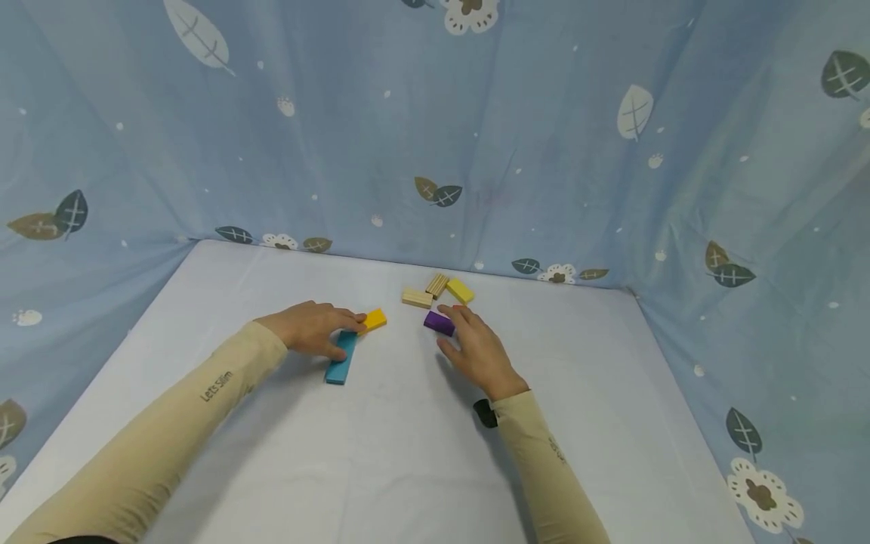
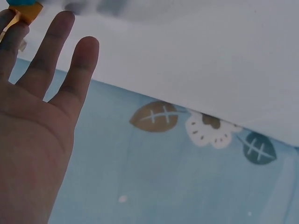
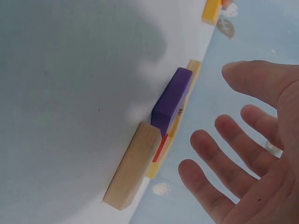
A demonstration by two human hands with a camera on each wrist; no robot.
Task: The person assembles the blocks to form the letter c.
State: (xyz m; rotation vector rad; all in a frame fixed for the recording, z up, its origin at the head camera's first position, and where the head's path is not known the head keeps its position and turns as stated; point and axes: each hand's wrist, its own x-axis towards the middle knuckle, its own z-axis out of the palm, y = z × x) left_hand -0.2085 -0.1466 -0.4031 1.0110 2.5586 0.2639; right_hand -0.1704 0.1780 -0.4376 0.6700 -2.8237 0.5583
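Observation:
My left hand [image 1: 316, 329] is over a blue block [image 1: 337, 370] and an orange block [image 1: 374, 320]. Its thumb lies on the blue block and its fingertips touch the orange one. In the left wrist view its fingers extend nearly straight, with the orange block [image 2: 29, 13] at the upper left corner. My right hand [image 1: 479, 351] hovers with spread fingers beside a purple block [image 1: 438, 323], holding nothing. From the right wrist, the purple block [image 3: 173, 99] and a plain wooden block [image 3: 133, 165] lie end to end, apart from the fingers; a red block [image 3: 160, 148] shows behind them.
Behind the purple block lie a plain wooden block [image 1: 417, 298], a ridged wooden block [image 1: 437, 285] and a yellow block [image 1: 461, 291]. The white tabletop [image 1: 394, 453] meets a blue patterned curtain [image 1: 381, 136] at the back and sides. A black object [image 1: 485, 413] sits at my right wrist.

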